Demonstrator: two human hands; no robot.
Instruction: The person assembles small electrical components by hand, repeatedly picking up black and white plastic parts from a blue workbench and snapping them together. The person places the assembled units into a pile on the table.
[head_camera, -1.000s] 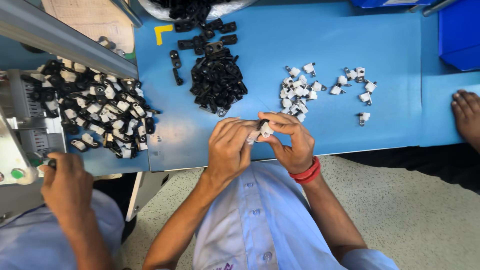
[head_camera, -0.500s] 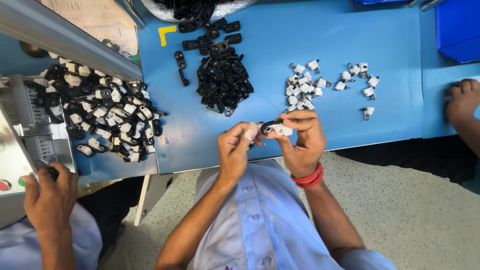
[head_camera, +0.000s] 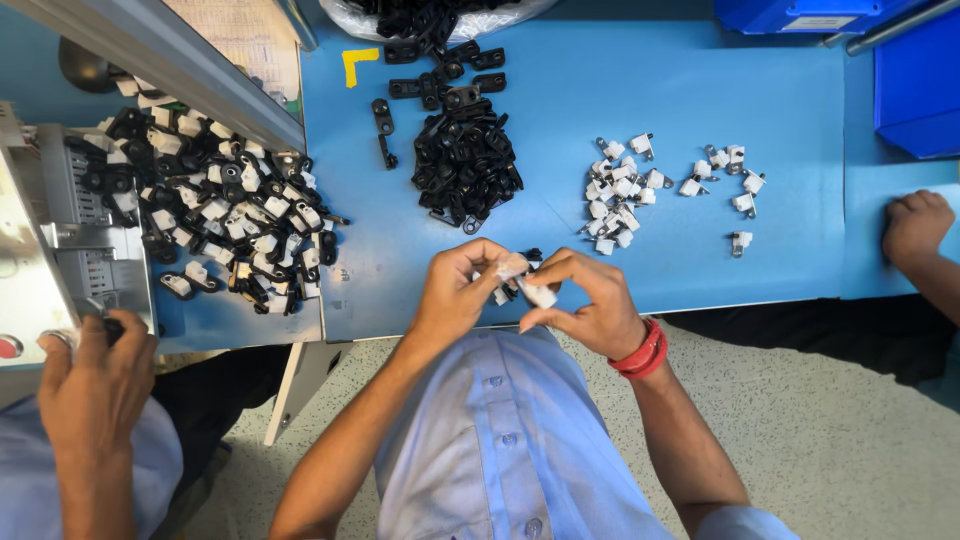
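Observation:
My left hand and my right hand, which wears a red bangle, meet at the front edge of the blue table. Between their fingertips they pinch a small white clip piece joined with a small black part. A heap of black clips lies just beyond my hands in the middle. Loose white pieces are scattered to the right of that heap.
A pile of assembled black-and-white clips lies at the left beside a metal machine, where another person's hand rests. A second person's hand is at the right edge. Blue bins stand at the back right.
My two hands have stayed together on the small parts and closed in tighter around them. The hand at the left machine has shifted slightly.

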